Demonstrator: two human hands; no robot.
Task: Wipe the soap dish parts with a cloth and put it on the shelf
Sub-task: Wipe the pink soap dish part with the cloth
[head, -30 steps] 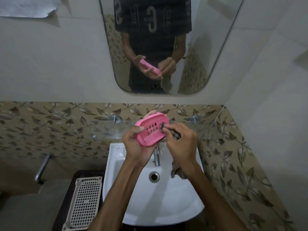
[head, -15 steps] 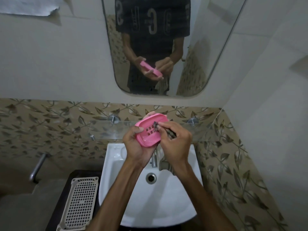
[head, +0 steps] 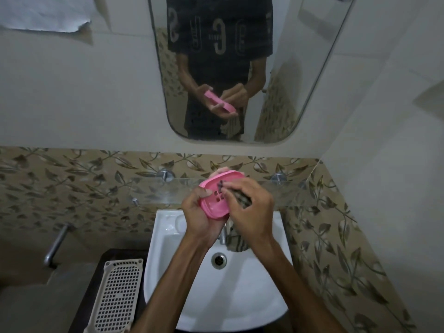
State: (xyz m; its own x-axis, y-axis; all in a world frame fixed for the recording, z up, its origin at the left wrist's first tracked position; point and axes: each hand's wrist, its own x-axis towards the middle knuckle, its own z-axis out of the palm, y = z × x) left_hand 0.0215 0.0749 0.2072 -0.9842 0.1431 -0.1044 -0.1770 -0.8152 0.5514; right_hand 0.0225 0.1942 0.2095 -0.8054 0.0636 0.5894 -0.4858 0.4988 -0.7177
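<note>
My right hand [head: 252, 207] pinches the cloth [head: 242, 200] and presses it into the slotted pink soap dish part [head: 216, 203], which my left hand [head: 199, 212] cradles just above the basin [head: 240, 296]. I'm mid-wipe, I judge; the glass shelf [head: 153, 191] just behind the basin waits bare, so placing remains.

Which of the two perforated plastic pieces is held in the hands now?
The pink soap dish part, gripped by the left hand above the sink. The white grid tray lies untouched beside it.
</note>
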